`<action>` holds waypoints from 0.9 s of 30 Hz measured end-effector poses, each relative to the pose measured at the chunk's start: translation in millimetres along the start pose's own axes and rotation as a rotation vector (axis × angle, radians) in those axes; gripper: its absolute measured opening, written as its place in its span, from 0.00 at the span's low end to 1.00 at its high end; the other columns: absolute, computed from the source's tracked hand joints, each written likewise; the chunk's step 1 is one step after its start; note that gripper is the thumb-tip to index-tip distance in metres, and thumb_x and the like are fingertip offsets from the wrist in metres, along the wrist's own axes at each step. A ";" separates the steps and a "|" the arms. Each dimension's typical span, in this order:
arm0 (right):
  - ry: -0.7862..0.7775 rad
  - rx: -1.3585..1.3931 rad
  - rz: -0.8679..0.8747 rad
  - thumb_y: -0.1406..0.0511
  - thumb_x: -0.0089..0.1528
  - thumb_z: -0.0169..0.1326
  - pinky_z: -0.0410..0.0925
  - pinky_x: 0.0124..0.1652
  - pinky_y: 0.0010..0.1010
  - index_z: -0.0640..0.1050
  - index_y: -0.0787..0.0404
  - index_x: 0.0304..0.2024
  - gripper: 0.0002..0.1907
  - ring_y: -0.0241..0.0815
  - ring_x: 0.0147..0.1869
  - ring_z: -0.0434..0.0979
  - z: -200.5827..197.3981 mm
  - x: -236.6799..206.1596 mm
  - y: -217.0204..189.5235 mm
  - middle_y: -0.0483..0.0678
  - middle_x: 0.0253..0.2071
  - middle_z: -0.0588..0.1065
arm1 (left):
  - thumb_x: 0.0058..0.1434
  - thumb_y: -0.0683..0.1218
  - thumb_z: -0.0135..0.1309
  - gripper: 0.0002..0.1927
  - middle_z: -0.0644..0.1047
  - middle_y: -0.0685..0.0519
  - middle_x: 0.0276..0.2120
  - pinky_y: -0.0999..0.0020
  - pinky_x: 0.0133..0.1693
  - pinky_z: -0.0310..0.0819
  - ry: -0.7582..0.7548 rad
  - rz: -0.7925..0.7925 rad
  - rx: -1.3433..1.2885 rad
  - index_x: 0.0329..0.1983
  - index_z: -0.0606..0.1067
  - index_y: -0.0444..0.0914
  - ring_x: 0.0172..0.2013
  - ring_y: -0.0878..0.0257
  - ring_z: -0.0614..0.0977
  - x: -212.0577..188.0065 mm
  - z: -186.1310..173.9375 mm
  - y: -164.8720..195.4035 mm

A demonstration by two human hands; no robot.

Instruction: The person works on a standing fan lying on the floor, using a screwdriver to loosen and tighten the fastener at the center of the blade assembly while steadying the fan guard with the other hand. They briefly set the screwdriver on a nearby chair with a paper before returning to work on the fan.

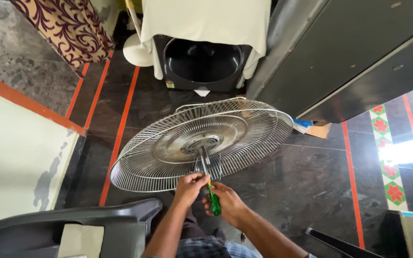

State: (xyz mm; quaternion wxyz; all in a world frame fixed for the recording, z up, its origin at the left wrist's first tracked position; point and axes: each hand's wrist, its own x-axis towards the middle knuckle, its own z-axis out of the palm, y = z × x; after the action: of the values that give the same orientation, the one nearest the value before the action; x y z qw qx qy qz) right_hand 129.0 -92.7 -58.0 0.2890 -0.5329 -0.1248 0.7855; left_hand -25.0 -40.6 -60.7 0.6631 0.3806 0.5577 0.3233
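A round wire fan grille (168, 143) with a metal centre hub (202, 143) tilts above the dark floor in front of me. My right hand (226, 203) grips a green-handled screwdriver (213, 200) whose shaft reaches up toward the hub. My left hand (190, 185) pinches the shaft near the grille's lower edge, its fingers closed around it. Both forearms come up from the bottom of the view.
A grey plastic chair (72, 224) stands at lower left. A dark appliance with a round opening (201, 62) under a white cloth sits ahead. A grey metal cabinet (350, 52) fills the upper right. A patterned curtain (68, 26) hangs at upper left.
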 end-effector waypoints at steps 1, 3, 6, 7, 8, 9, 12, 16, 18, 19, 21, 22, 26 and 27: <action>0.011 0.003 0.011 0.59 0.70 0.44 0.73 0.37 0.37 0.74 0.56 0.53 0.14 0.40 0.34 0.76 0.8 -0.9 -0.5 0.47 0.33 0.76 | 0.59 0.50 0.64 0.15 0.83 0.56 0.28 0.74 0.34 0.72 -0.001 -0.009 -0.031 0.38 0.84 0.32 0.29 0.70 0.79 -0.3 -0.1 -0.5; 0.030 0.007 0.025 0.59 0.70 0.44 0.73 0.37 0.37 0.74 0.56 0.53 0.14 0.41 0.34 0.76 2.7 -2.0 -4.3 0.48 0.33 0.76 | 0.58 0.50 0.64 0.16 0.83 0.55 0.28 0.73 0.35 0.74 -0.003 -0.016 -0.093 0.39 0.83 0.32 0.29 0.69 0.81 1.0 0.0 0.0; 0.015 -0.016 0.026 0.58 0.71 0.43 0.72 0.38 0.36 0.76 0.57 0.55 0.17 0.39 0.35 0.76 6.9 -4.6 -9.8 0.47 0.34 0.76 | 0.58 0.50 0.64 0.16 0.83 0.54 0.30 0.73 0.36 0.74 0.026 -0.098 -0.106 0.42 0.84 0.34 0.30 0.69 0.81 -0.8 -2.3 2.5; 0.022 -0.012 0.035 0.58 0.71 0.42 0.72 0.38 0.36 0.76 0.56 0.55 0.17 0.39 0.35 0.76 8.5 -6.2 -10.1 0.47 0.33 0.76 | 0.58 0.50 0.65 0.16 0.83 0.54 0.30 0.73 0.36 0.74 0.020 -0.099 -0.109 0.42 0.84 0.33 0.30 0.68 0.81 -1.8 -2.8 3.0; 0.028 -0.009 0.041 0.58 0.71 0.42 0.72 0.38 0.36 0.76 0.56 0.56 0.17 0.39 0.35 0.76 9.8 -6.7 -11.3 0.47 0.33 0.76 | 0.58 0.50 0.65 0.16 0.83 0.53 0.30 0.73 0.37 0.74 0.014 -0.096 -0.111 0.42 0.84 0.32 0.31 0.68 0.81 -1.7 -3.2 3.9; 0.032 -0.008 0.043 0.58 0.71 0.42 0.72 0.38 0.36 0.76 0.55 0.56 0.17 0.40 0.35 0.75 11.2 -6.2 -13.0 0.47 0.33 0.76 | 0.58 0.50 0.65 0.17 0.83 0.53 0.30 0.73 0.37 0.74 0.009 -0.089 -0.112 0.42 0.84 0.32 0.31 0.68 0.81 -0.3 -4.1 5.2; 0.057 0.011 0.052 0.58 0.71 0.42 0.72 0.38 0.38 0.74 0.56 0.55 0.16 0.41 0.35 0.75 13.5 -7.2 -13.8 0.47 0.33 0.76 | 0.57 0.51 0.64 0.17 0.84 0.54 0.31 0.73 0.38 0.75 -0.008 -0.091 -0.105 0.41 0.83 0.33 0.31 0.67 0.83 1.3 -4.9 5.6; 0.052 0.001 0.034 0.58 0.71 0.43 0.72 0.39 0.36 0.76 0.56 0.55 0.16 0.39 0.35 0.75 13.6 -9.6 -12.8 0.46 0.33 0.76 | 0.57 0.51 0.65 0.17 0.83 0.53 0.30 0.72 0.37 0.74 -0.020 -0.100 -0.096 0.41 0.84 0.32 0.31 0.68 0.81 3.4 -4.7 3.0; 0.046 0.003 0.023 0.57 0.70 0.43 0.73 0.39 0.36 0.76 0.56 0.55 0.16 0.39 0.35 0.75 13.4 -10.8 -12.8 0.46 0.33 0.76 | 0.58 0.51 0.65 0.17 0.83 0.53 0.30 0.73 0.37 0.74 -0.026 -0.095 -0.088 0.41 0.84 0.32 0.31 0.68 0.81 4.4 -4.6 1.6; 0.042 -0.004 0.020 0.57 0.70 0.44 0.73 0.38 0.36 0.76 0.56 0.55 0.17 0.39 0.35 0.76 13.4 -11.5 -12.6 0.46 0.34 0.76 | 0.57 0.51 0.65 0.17 0.83 0.53 0.30 0.73 0.37 0.74 -0.025 -0.093 -0.084 0.41 0.84 0.32 0.31 0.67 0.81 4.4 -4.7 0.7; 0.035 -0.018 0.005 0.58 0.70 0.44 0.73 0.38 0.36 0.76 0.56 0.55 0.17 0.38 0.35 0.76 13.6 -11.6 -12.7 0.46 0.34 0.76 | 0.57 0.51 0.65 0.17 0.83 0.54 0.30 0.72 0.37 0.74 -0.026 -0.082 -0.073 0.40 0.84 0.33 0.31 0.67 0.81 6.6 -4.7 0.3; 0.042 -0.014 -0.005 0.58 0.70 0.44 0.73 0.38 0.36 0.76 0.57 0.55 0.16 0.38 0.35 0.76 13.8 -11.2 -12.6 0.46 0.33 0.76 | 0.57 0.51 0.65 0.17 0.83 0.54 0.30 0.72 0.37 0.74 -0.036 -0.085 -0.080 0.40 0.83 0.33 0.31 0.68 0.81 7.2 -4.5 0.3; 0.104 -0.034 -0.041 0.59 0.68 0.49 0.73 0.35 0.34 0.75 0.58 0.52 0.14 0.39 0.33 0.76 15.9 -6.5 -8.9 0.47 0.33 0.76 | 0.57 0.51 0.66 0.16 0.82 0.53 0.29 0.72 0.35 0.72 -0.038 -0.078 -0.103 0.39 0.84 0.33 0.30 0.68 0.79 7.5 -5.7 1.5; 0.131 -0.046 -0.054 0.59 0.68 0.50 0.73 0.35 0.34 0.74 0.58 0.50 0.13 0.39 0.33 0.76 16.6 -4.9 -7.4 0.47 0.33 0.76 | 0.57 0.51 0.67 0.16 0.81 0.53 0.29 0.72 0.35 0.71 -0.035 -0.070 -0.106 0.39 0.84 0.33 0.29 0.67 0.78 7.5 -6.0 2.2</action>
State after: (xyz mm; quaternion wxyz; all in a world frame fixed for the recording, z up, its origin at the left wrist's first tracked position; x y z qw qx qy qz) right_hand 117.6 -87.8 -44.0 0.3052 -0.5861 -0.1381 0.7378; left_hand -29.6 -32.2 -63.1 0.7027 0.3309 0.5411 0.3225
